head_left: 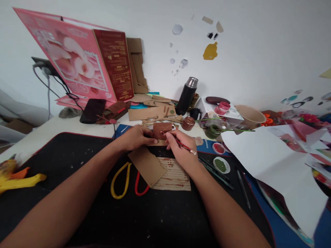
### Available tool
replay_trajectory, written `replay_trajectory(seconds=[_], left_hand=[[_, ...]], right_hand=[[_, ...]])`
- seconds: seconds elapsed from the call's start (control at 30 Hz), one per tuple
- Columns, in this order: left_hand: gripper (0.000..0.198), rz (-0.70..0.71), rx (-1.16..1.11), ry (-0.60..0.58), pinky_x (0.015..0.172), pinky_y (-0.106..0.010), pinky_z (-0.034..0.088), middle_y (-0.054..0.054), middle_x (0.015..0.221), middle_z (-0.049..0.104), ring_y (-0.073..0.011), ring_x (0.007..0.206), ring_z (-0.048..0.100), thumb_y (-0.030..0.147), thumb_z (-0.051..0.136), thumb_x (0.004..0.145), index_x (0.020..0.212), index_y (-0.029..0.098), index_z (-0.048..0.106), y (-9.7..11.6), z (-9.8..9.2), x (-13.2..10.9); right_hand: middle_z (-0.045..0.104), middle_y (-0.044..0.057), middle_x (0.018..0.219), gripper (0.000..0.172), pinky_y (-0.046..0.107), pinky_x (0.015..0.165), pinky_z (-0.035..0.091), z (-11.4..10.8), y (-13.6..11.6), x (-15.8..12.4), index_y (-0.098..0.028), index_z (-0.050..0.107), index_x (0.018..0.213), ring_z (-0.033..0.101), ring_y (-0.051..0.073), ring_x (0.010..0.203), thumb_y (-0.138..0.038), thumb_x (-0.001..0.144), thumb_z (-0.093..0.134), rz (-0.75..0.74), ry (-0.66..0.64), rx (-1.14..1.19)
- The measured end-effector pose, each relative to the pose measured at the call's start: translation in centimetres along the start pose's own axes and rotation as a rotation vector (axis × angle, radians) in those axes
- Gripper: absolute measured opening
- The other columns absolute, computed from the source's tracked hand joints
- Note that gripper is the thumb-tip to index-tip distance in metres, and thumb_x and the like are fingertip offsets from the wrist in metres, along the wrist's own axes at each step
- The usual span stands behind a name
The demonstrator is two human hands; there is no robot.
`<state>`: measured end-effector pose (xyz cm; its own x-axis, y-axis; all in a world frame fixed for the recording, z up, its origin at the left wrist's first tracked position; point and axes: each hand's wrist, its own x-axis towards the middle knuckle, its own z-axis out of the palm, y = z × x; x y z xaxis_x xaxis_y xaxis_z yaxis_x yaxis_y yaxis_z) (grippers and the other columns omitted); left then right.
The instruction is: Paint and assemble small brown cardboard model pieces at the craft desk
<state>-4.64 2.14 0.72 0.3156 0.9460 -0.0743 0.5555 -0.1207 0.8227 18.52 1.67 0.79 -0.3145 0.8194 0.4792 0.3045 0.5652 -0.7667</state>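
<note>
My left hand [138, 137] steadies a small brown-painted cardboard piece [162, 129] at its left side, the thumb reaching along the front. In my right hand [182, 141] a thin red-handled paintbrush [184, 146] is pinched like a pen, its tip at the painted face. Part of the brush tip is hidden by my fingers. Below my hands a bare cardboard piece [148, 166] overlaps a corrugated sheet [176, 179] streaked with brown paint. Scissors show one yellow handle [120, 181] and one red handle [141, 186]; their blades are covered.
Right of my hand are a lid of green paint [221, 165], a lid of red paint [218, 148] and a brown paint jar [188, 123]. Behind stands a black thermos [187, 96]. A yellow glue gun [20, 179] lies left, and large white paper [279, 165] right.
</note>
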Motion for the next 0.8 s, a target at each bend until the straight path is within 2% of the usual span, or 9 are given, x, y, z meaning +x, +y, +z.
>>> replay_trajectory(seconds=[0.37, 0.6, 0.8], left_hand=[[0.028, -0.031, -0.015, 0.009, 0.069, -0.029, 0.043, 0.000, 0.078, 0.071, -0.0199, 0.077, 0.060, 0.048, 0.074, 0.078, 0.082, 0.021, 0.082, 0.44, -0.24, -0.09], [0.028, -0.019, -0.033, 0.009, 0.075, -0.030, 0.046, -0.001, 0.084, 0.074, -0.0229, 0.085, 0.064, 0.048, 0.075, 0.078, 0.083, 0.021, 0.082, 0.39, -0.37, -0.08], [0.029, -0.012, -0.031, 0.009, 0.075, -0.030, 0.048, -0.002, 0.079, 0.072, -0.0227, 0.084, 0.062, 0.049, 0.075, 0.078, 0.076, 0.021, 0.079, 0.46, -0.49, -0.06]], right_hand=[[0.074, 0.000, 0.070, 0.027, 0.027, 0.060, 0.053, -0.19, -0.24, 0.19, -0.022, 0.072, 0.086, 0.072, 0.016, 0.058, -0.039, 0.104, 0.060, 0.019, 0.013, -0.026], [0.073, 0.000, 0.067, 0.027, 0.026, 0.058, 0.053, -0.21, -0.11, 0.23, -0.023, 0.072, 0.086, 0.071, 0.016, 0.057, -0.040, 0.104, 0.060, 0.038, 0.030, -0.024], [0.075, 0.000, 0.071, 0.026, 0.027, 0.059, 0.053, -0.26, 0.09, 0.21, -0.023, 0.073, 0.089, 0.073, 0.016, 0.058, -0.041, 0.104, 0.061, 0.032, 0.057, -0.050]])
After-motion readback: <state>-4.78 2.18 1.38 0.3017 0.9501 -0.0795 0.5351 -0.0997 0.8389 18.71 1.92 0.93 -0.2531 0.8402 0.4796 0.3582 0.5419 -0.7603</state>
